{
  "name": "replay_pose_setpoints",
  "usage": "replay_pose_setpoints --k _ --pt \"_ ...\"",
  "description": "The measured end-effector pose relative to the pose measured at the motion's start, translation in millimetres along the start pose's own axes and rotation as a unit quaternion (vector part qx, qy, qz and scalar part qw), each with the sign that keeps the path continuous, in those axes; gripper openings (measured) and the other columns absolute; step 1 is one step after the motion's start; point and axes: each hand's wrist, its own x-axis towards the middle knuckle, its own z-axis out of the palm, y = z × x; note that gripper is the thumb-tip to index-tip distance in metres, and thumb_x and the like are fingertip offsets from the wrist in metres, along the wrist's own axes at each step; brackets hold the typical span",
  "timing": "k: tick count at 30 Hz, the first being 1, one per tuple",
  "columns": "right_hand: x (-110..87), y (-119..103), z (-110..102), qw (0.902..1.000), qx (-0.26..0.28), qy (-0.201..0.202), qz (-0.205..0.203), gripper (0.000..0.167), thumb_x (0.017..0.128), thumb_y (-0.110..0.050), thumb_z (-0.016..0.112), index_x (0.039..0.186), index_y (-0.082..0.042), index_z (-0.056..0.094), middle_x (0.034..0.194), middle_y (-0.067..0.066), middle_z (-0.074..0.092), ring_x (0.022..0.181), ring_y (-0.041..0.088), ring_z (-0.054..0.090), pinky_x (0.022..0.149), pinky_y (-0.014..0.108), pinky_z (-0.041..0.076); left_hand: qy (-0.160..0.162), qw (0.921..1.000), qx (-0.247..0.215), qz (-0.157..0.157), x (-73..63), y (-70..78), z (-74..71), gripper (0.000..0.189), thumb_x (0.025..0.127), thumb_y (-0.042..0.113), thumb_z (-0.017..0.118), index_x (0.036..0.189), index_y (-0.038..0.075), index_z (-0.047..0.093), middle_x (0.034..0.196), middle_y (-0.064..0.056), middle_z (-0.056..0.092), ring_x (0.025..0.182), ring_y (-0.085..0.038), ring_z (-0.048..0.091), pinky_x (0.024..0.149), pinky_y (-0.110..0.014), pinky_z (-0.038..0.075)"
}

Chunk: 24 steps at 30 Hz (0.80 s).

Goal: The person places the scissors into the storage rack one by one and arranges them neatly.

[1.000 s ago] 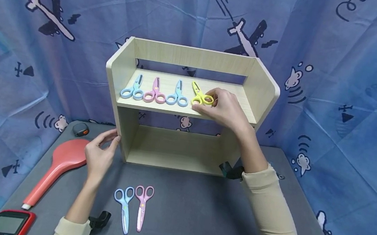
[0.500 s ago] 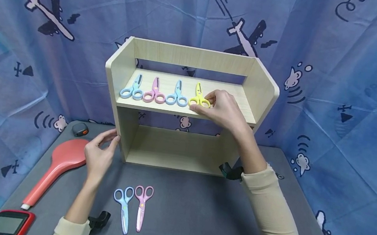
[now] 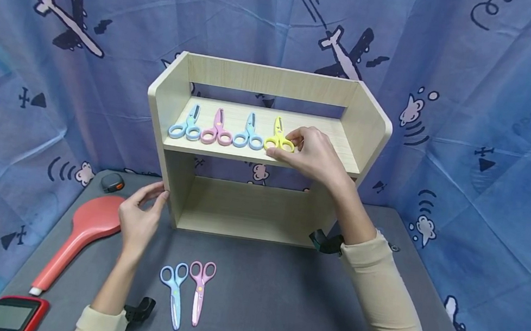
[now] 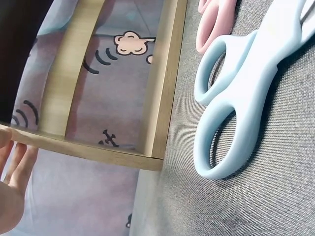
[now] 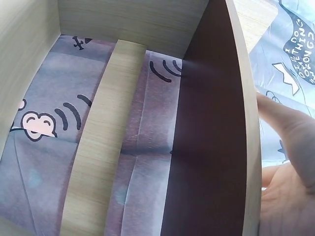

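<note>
The yellow scissors [image 3: 278, 133] have just swung straight beside blue scissors [image 3: 250, 131] on the top shelf [image 3: 227, 152], seemingly neatening the row, right hand [image 3: 315, 152] lightly pinching their handles, left hand [image 3: 140, 216] holding the left side panel [image 3: 162, 102].

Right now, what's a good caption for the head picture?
Right hand holds yellow scissors beside blue scissors; left hand grips the shelf.

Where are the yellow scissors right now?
Head view: the yellow scissors are at the right end of the row on the upper shelf, just right of light-blue scissors, with the right hand at their handles.
</note>
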Motion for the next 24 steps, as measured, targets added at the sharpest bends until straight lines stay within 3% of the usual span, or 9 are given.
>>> replay_pose_setpoints --k 5,10,18,24 --pt "-1.1 1.2 -0.8 0.9999 0.013 0.002 0.007 0.072 0.088 -0.047 0.09 0.135 0.004 0.07 0.12 0.02 0.071 0.105 0.03 0.063 0.088 0.04 0.052 -0.003 1.0 0.005 -0.003 -0.5 0.9 -0.9 0.024 0.095 0.0 0.082 0.119 0.002 0.082 0.109 -0.02 0.083 0.092 0.013 0.07 0.078 -0.004 0.056" --pt "-9.7 3.9 -2.1 0.9985 0.045 0.03 -0.01 0.07 0.087 -0.043 0.091 0.136 0.001 0.07 0.128 0.019 0.072 0.109 0.033 0.069 0.095 0.047 0.058 -0.002 1.0 -0.004 -0.002 -0.2 1.6 -0.7 0.024 0.094 0.0 0.082 0.118 0.002 0.083 0.109 -0.02 0.083 0.092 0.013 0.07 0.078 -0.005 0.057" --pt "-38.8 5.6 1.4 0.9868 0.07 0.107 -0.099 0.061 0.085 -0.028 0.095 0.132 0.003 0.071 0.121 0.02 0.07 0.102 0.034 0.07 0.09 0.046 0.06 0.001 1.0 -0.008 -0.001 0.8 -0.7 -1.3 0.023 0.094 0.0 0.082 0.118 0.0 0.082 0.108 -0.023 0.082 0.092 0.012 0.071 0.078 -0.004 0.056" --pt "-71.2 5.7 14.4 0.9691 0.075 0.139 -0.189 0.053 0.082 -0.017 0.097 0.126 0.002 0.073 0.112 0.017 0.072 0.095 0.028 0.069 0.084 0.039 0.061 -0.005 0.9999 -0.009 0.001 1.2 -1.3 -1.1 0.025 0.095 -0.002 0.081 0.119 0.0 0.081 0.11 -0.023 0.082 0.093 0.012 0.071 0.079 -0.006 0.058"
